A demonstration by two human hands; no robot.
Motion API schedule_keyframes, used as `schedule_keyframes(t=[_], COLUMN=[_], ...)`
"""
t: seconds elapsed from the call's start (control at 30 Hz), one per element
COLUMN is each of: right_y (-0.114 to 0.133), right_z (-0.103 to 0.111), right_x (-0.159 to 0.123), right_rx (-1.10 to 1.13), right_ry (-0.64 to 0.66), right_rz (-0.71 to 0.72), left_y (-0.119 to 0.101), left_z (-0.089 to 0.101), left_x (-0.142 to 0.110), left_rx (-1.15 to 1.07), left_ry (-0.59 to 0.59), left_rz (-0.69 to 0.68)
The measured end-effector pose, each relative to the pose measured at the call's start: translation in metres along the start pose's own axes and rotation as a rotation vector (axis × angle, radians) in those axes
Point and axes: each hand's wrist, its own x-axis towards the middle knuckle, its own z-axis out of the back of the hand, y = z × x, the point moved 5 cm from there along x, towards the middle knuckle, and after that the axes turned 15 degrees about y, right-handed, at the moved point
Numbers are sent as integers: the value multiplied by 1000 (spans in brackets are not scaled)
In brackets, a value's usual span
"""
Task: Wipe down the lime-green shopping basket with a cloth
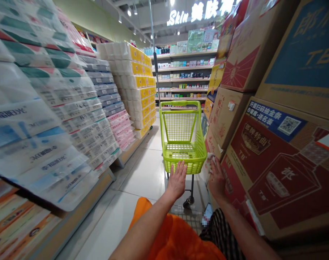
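Well, I'm in a store aisle [137,173], with plastic-wrapped toilet-roll packs [80,119] stacked on my left and liquor cartons [273,169] on my right. Before me stands a lime-green wheeled shopping basket [182,144]. My left hand [176,180] rests open-fingered on its front rim. My right hand [216,178] closes around a crumpled white item [209,167], too blurred to identify.

We look from one head-worn camera, forward and down the store aisle [137,177], close above our left hand [176,180] and right hand [216,177].
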Motion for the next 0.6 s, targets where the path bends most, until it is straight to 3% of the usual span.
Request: schedule_keyframes(t=[0.2, 0.27, 0.4, 0.47, 0.6], right_y=[20, 16, 13, 30, 91], right_z=[-16, -5, 17, 5, -48], right_x=[-9, -5, 35, 51, 51], right_rx=[-14, -4, -9, -16, -3], right_ry=[114, 69, -46, -15, 112], right_rz=[111, 97, 74, 111, 271], left_y=[-2, 10, 48, 60, 67], left_z=[-1, 5, 19, 22, 22], left_x=[-1, -2, -3, -1, -1], left_rx=[-6, -11, -32, -36, -19], left_ry=[-15, -39, -82, -63, -37], left_rz=[-29, 0, 205, 262, 273])
